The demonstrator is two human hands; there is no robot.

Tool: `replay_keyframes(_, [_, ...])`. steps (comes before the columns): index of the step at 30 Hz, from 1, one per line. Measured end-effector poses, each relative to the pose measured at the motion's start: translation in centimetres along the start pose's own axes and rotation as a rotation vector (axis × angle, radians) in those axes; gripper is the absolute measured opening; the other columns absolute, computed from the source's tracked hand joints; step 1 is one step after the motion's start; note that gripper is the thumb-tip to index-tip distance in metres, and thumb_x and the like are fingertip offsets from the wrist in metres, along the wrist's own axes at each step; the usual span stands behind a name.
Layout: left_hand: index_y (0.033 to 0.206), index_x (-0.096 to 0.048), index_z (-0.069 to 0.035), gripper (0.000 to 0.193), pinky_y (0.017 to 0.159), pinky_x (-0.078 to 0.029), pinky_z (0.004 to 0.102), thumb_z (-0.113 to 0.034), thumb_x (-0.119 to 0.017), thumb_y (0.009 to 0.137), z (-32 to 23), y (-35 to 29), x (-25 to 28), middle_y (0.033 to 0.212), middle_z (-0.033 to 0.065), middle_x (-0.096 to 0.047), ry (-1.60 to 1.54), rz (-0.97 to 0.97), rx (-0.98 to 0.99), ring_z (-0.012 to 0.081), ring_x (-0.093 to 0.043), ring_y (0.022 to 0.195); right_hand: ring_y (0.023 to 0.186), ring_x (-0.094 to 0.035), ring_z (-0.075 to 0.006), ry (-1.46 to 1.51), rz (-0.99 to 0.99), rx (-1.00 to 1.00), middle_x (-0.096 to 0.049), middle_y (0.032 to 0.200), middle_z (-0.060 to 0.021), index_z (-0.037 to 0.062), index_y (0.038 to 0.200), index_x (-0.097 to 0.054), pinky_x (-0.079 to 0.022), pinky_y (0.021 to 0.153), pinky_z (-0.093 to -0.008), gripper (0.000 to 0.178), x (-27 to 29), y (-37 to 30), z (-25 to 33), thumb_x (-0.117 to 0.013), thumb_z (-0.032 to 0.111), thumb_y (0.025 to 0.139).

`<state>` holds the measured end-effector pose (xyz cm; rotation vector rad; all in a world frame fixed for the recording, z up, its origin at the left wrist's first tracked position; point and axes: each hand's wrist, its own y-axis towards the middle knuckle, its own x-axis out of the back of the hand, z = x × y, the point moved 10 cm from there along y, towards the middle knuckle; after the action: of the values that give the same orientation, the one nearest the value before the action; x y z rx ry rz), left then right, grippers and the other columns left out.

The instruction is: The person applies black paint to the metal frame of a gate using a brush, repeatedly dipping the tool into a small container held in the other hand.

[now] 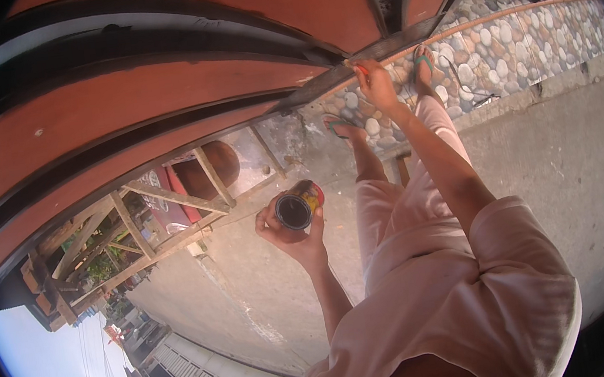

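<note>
At the centre of the frame the left hand [294, 235] is wrapped around a small round metal can with a colourful printed wrapper [299, 204], its open mouth showing a dark, glossy liquid. Right of centre near the top, the right hand [376, 85] is closed on a thin red-handled brush [361, 69], whose tip touches the dark painted trim strip [334, 77] edging the smooth orange-red panels [122, 112]. Beyond the hands lie rough grey concrete [567, 158] and a band of rounded pebble-pattern tiles [524, 44]. A bare wooden frame [134, 222] stands at the left.
</note>
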<state>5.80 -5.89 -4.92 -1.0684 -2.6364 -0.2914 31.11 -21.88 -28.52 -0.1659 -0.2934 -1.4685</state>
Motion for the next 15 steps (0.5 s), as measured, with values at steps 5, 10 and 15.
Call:
replay_keyframes(5, [0.131, -0.025, -0.007, 0.084, 0.105, -0.038, 0.0357, -0.008, -0.083, 0.071, 0.0, 0.1, -0.2, 0.123, 0.0086, -0.05, 0.012, 0.019, -0.019, 0.0205, -0.049, 0.118, 0.082, -0.063, -0.0397, -0.1, -0.004, 0.068, -0.063, 0.088, -0.023, -0.0022, 0.101, -0.065, -0.05, 0.071, -0.0447, 0.017, -0.9, 0.6, 0.0, -0.06, 0.01, 0.091])
replay_keyframes(10, [0.131, -0.026, -0.007, 0.084, 0.105, -0.037, 0.0357, -0.007, -0.083, 0.071, -0.1, 0.1, -0.1, 0.124, 0.0087, -0.049, -0.007, 0.005, -0.004, 0.0205, -0.048, 0.118, 0.082, -0.063, -0.0409, -0.062, -0.009, 0.074, -0.063, 0.088, -0.0228, -0.001, 0.102, -0.066, -0.05, 0.07, -0.0462, 0.016, -1.1, 1.2, 0.3, -0.06, 0.009, 0.091])
replay_keyframes(15, [0.131, -0.026, -0.007, 0.084, 0.105, -0.037, 0.0356, -0.008, -0.084, 0.071, 0.3, -0.1, 0.1, 0.123, 0.0087, -0.049, -0.016, -0.005, 0.011, 0.0203, -0.048, 0.118, 0.071, -0.064, -0.0258, 0.137, 0.074, -0.071, -0.066, 0.088, -0.0176, 0.0003, 0.104, -0.068, -0.05, 0.064, -0.0348, 0.02, 0.1, 1.5, 1.3, -0.061, 0.015, 0.094])
